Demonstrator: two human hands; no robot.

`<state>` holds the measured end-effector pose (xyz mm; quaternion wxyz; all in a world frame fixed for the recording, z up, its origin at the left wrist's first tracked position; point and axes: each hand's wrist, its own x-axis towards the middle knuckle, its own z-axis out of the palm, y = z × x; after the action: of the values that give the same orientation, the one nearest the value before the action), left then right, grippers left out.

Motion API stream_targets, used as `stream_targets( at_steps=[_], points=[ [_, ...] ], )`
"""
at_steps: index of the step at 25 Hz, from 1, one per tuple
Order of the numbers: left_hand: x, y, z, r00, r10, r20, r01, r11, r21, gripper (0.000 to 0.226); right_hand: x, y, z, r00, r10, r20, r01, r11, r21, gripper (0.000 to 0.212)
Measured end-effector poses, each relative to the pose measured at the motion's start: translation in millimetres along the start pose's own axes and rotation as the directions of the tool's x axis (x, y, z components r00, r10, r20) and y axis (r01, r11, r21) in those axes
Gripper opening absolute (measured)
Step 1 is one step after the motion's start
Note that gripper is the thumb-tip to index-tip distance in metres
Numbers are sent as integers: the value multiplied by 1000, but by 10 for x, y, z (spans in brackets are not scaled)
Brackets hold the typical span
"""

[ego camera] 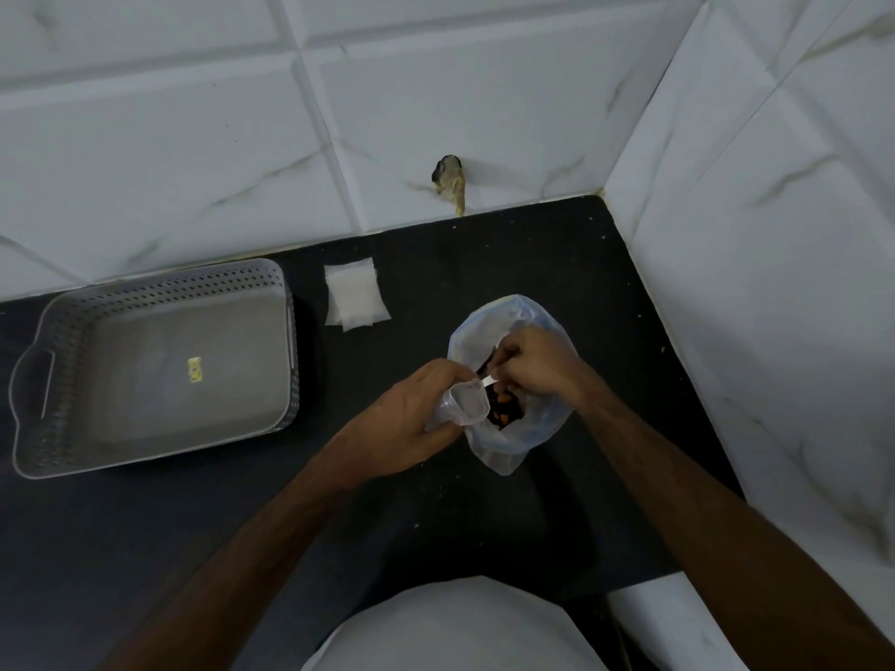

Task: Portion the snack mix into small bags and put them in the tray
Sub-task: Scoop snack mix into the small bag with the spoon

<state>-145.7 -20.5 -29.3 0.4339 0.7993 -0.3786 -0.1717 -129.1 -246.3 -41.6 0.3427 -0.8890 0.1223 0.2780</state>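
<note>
Snack mix (503, 413), dark pieces with some orange ones, lies in the bottom of a large translucent plastic bag (508, 443) that stands open-mouthed on the black tabletop (557, 263), and just to its left, touching its rim, a small clear plastic bag (467, 404) is held with its mouth spread open and facing up. The left hand (411, 418) makes that grip, fingers curled round the little bag's body below the mouth. The right hand (530, 363) reaches down into the big bag from the far right side, its fingers pressed together on a small white spoon (486, 381), only a short piece of which shows; whether the spoon is loaded cannot be told. The spoon's long axis points down and left, straight toward the small bag's mouth, so the coming transfer looks like a short carry leftward over the rim, with the right hand doing the travel and the left only steadying. The small bag looks empty so far. Beyond, near the wall, a stack of flat small clear bags (356, 297) lies well apart from the hands. Farther left sits a grey perforated plastic tray (43, 428) with handles, holding no bags, only a small yellow sticker (194, 369). White marble-pattern tiled walls (193, 138) close the corner behind and to the right.
</note>
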Motion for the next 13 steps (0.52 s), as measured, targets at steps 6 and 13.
stream_targets(
  at_steps=[6,13],
  points=[
    [-35,-15,-50,1000,-8,-19,8,1000,5,37,-30,12,-31,986,121,114,-158,894,419,9],
    [-87,-107,-207,995,-10,-103,19,996,88,40,-237,-148,-176,997,57,49,-75,777,625,15]
  ],
)
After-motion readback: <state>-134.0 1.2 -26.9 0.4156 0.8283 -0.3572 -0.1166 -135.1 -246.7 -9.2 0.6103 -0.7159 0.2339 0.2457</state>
